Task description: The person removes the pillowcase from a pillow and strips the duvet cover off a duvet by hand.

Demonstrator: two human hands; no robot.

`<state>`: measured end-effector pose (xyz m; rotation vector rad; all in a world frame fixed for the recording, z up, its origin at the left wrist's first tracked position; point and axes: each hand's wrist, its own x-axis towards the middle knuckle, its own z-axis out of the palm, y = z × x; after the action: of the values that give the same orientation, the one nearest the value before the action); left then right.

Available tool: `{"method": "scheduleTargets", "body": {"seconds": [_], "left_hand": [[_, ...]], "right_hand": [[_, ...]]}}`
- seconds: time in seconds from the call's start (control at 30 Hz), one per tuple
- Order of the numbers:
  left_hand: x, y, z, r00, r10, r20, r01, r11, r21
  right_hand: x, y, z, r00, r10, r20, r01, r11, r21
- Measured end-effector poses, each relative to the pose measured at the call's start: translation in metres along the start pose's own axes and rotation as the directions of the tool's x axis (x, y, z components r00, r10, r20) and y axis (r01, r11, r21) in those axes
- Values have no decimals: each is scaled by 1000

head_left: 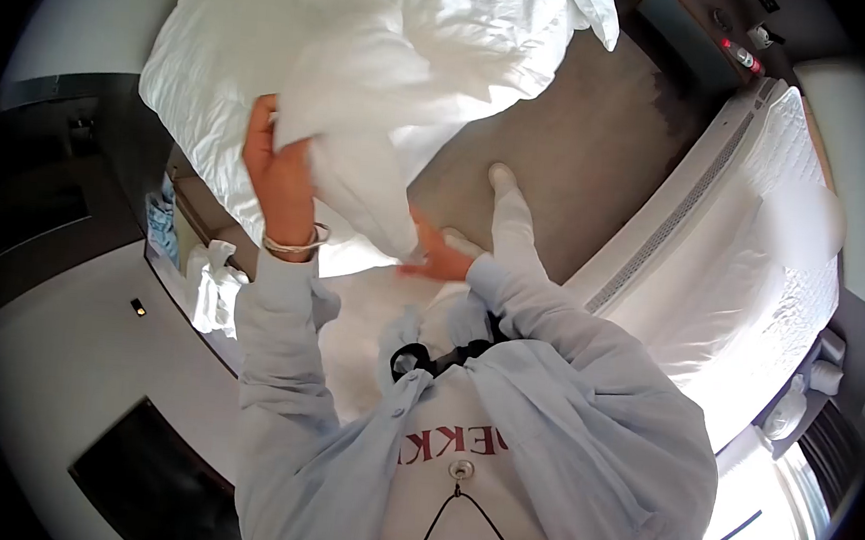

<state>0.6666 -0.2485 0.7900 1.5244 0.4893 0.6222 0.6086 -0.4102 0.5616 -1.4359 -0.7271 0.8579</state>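
Observation:
A large white quilt [367, 55] fills the top of the head view, bunched and creased. My left hand [283, 179], with a bracelet at the wrist, is at its near left part, the fingers bent round a fold of the white cloth. To the right and lower, my right hand [438, 254] is beside the hanging lower corner of the cloth, its fingers apart and slightly blurred. Whether the right fingertips touch the cloth is hard to tell.
A bed with a white mattress [753, 282] stands on the right. Grey-brown floor [572, 139] lies between it and the quilt. White cloths [212, 290] hang at the left. A bottle with a red label [742, 57] is at the top right.

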Motion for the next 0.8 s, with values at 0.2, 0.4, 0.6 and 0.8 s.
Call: {"method": "scheduleTargets", "body": {"seconds": [0.2, 0.4, 0.6, 0.8], "left_hand": [[-2, 29, -3, 998, 4, -60, -5, 1000, -18], [0, 62, -55, 911, 313, -269, -263, 942, 206], [-29, 159, -104, 709, 471, -525, -452, 875, 175], [-62, 187, -126, 567, 616, -547, -477, 787, 391]], "right_hand": [[56, -18, 3, 913, 408, -23, -382, 832, -402], [143, -30, -92, 969, 130, -212, -239, 718, -654], [219, -242, -165, 937, -225, -267, -150, 432, -889], [161, -371, -177, 254, -965, -67, 569, 205, -796]]}}
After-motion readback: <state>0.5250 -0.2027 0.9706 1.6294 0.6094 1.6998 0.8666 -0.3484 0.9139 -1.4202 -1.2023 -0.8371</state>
